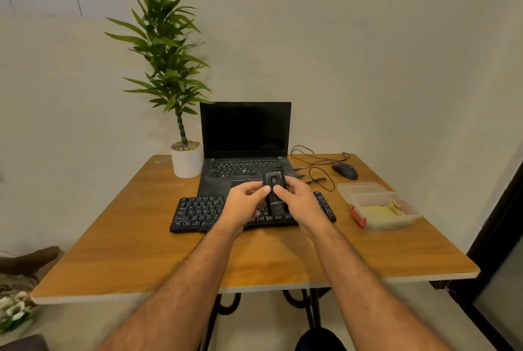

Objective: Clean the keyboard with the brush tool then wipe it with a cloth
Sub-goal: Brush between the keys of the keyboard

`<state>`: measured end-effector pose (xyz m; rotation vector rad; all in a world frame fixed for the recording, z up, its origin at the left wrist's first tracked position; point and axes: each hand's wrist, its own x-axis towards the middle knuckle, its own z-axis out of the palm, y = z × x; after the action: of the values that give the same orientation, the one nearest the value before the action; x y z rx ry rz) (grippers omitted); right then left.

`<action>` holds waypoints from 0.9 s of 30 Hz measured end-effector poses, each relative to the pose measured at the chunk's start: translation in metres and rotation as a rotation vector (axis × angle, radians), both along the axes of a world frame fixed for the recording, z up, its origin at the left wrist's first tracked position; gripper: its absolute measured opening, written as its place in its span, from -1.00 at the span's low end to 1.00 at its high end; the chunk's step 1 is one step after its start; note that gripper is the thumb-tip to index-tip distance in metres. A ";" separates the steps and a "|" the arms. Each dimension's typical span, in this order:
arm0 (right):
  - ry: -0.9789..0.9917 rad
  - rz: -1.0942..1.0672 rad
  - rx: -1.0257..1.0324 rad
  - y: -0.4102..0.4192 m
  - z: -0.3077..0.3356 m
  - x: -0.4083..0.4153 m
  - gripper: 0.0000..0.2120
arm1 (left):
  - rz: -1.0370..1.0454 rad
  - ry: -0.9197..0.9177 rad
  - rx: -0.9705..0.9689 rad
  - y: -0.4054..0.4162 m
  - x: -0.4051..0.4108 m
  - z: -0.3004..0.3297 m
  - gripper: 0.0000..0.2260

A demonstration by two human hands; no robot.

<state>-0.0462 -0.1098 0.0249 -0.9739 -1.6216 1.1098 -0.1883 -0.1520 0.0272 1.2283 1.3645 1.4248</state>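
1. Both hands, left hand and right hand, grip the black brush tool above the keyboard on the worktop.
2. Brushing apparently not begun; next, likely expose bristles, lower to keys.
3. Cloth waits in container.

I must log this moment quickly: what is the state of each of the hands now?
Left hand: closed, pinching the black brush tool.
Right hand: closed, gripping the same brush tool above the keyboard.
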 end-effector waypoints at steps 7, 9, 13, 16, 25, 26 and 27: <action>-0.071 -0.082 0.063 -0.010 -0.026 -0.019 -0.76 | -0.008 -0.058 -0.045 -0.007 -0.009 -0.014 -0.86; -0.068 -0.146 0.067 -0.011 -0.029 -0.025 -0.78 | -0.002 -0.065 -0.053 -0.007 -0.008 -0.018 -0.86; -0.104 -0.209 0.087 -0.010 -0.032 -0.028 -0.76 | 0.014 -0.055 -0.059 -0.006 -0.007 -0.023 -0.77; -0.131 -0.235 0.098 -0.010 -0.032 -0.031 -0.71 | 0.014 -0.069 -0.070 -0.007 -0.009 -0.024 -0.79; -0.036 -0.098 0.028 -0.020 -0.019 -0.041 -0.75 | 0.035 -0.272 -0.150 -0.010 -0.024 -0.025 -0.85; 0.000 -0.062 -0.010 -0.024 -0.018 -0.043 -0.68 | 0.045 -0.327 -0.159 -0.012 -0.028 -0.024 -0.85; 0.036 -0.022 -0.030 -0.026 -0.017 -0.044 -0.59 | 0.054 -0.385 -0.164 -0.012 -0.032 -0.023 -0.85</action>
<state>-0.0900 -0.1360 0.0076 -0.9836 -1.5666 1.1332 -0.2205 -0.1644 0.0041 0.7683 1.2248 1.4638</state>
